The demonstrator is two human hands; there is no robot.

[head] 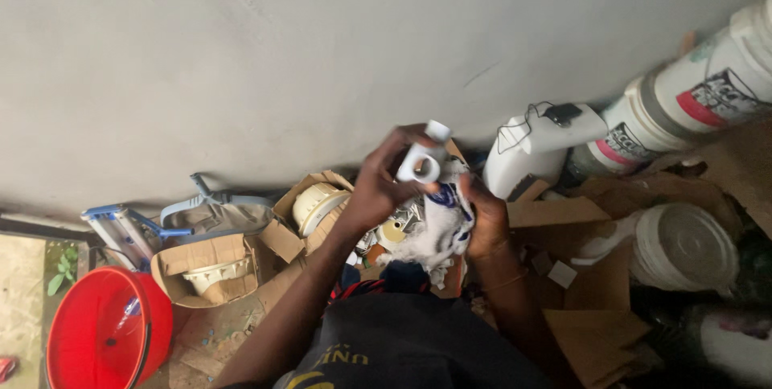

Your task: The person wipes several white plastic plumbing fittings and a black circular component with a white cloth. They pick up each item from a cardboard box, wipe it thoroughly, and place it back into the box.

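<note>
Left hand (378, 188) pinches a white pipe fitting (422, 162), right hand (482, 216) clutches a white rag (430, 232) just below it; fitting could slip into the cardboard boxes (209, 268) underneath.

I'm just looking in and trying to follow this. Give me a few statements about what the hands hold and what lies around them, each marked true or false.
1. The left hand holds a white pipe fitting. True.
2. The right hand grips a hammer. False: it holds a white cloth with blue markings.
3. A red bucket stands at the lower left. True.
4. The red bucket is stacked on top of the white buckets. False: the white buckets lie at the far right, apart from it.
5. An open cardboard box sits between the red bucket and the hands. True.
</note>
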